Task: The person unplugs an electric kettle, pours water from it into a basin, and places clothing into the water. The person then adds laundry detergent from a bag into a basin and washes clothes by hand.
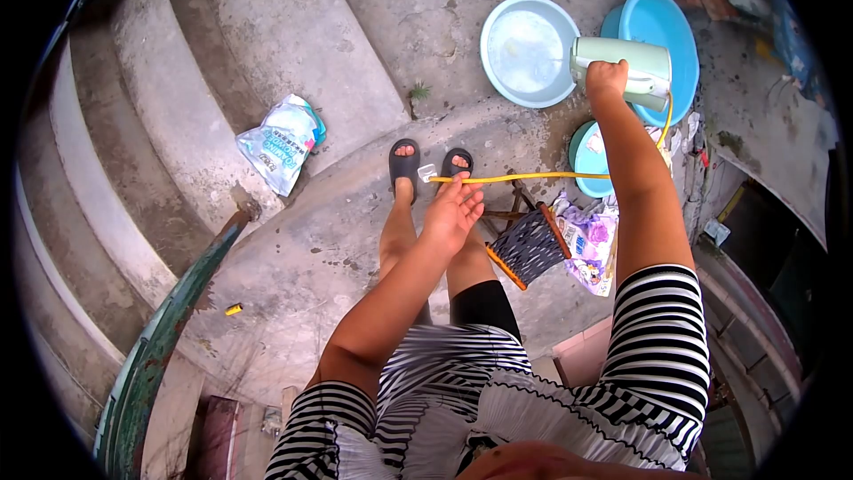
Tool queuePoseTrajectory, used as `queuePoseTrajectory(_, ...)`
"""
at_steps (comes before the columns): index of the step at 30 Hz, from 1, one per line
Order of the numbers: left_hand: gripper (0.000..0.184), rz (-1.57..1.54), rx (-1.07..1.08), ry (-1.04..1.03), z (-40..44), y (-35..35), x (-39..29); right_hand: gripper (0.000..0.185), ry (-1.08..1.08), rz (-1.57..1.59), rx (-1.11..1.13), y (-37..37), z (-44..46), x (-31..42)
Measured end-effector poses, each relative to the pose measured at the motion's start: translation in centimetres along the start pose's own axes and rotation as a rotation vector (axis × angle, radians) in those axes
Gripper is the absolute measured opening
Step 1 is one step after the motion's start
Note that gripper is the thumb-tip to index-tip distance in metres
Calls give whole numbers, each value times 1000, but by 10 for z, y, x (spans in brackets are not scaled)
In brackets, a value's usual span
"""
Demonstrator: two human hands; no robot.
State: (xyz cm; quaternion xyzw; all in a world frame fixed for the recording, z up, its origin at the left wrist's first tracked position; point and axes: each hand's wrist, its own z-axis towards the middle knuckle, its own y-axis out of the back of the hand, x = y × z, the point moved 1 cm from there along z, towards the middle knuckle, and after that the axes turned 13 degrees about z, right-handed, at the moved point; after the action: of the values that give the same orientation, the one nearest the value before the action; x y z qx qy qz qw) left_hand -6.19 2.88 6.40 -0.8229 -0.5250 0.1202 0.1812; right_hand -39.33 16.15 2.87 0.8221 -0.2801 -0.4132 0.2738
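Observation:
My left hand (455, 208) has its thumb and a finger pinched on the end of a yellow hose (533, 176), with the other fingers spread, palm up. Water seems to come out at the hose's tip. My right hand (607, 78) is wrapped round the handle of a pale green pitcher (644, 62), which lies tilted on its side with its mouth over a light blue basin (530, 52) of cloudy water. Partly behind the pitcher stands a bright blue tub (659, 18). The hose passes under my right forearm and curves up beside the pitcher's base.
A small turquoise basin (586, 160), a folding stool (530, 244) and a purple bag (588, 240) are right of my feet. Concrete steps (142, 80), a detergent bag (283, 144) and a green railing (160, 338) lie left. A yellow lighter-like object (234, 309) is on the ground.

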Motion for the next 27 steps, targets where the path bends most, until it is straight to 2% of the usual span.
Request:
queuePoseTrajectory(13, 18, 33, -2, -23, -7, -8, -8, 20, -7, 48, 37, 4, -5, -16)
queuePoseTrajectory(16, 18, 62, -26, -29, -15, -17, -18, 21, -6, 133, -33, 0, -5, -29)
queuePoseTrajectory(19, 19, 108, 0, -69, -23, -27, -28, 21, -64, 190, 25, 5, -12, -39)
queuePoseTrajectory(24, 18, 219, -16, -107, -35, -55, -47, 20, -93, 370, -54, -4, -31, -66)
queuePoseTrajectory(27, 17, 285, -10, -136, -32, -76, -50, 19, -64, 430, -19, -20, -39, -81)
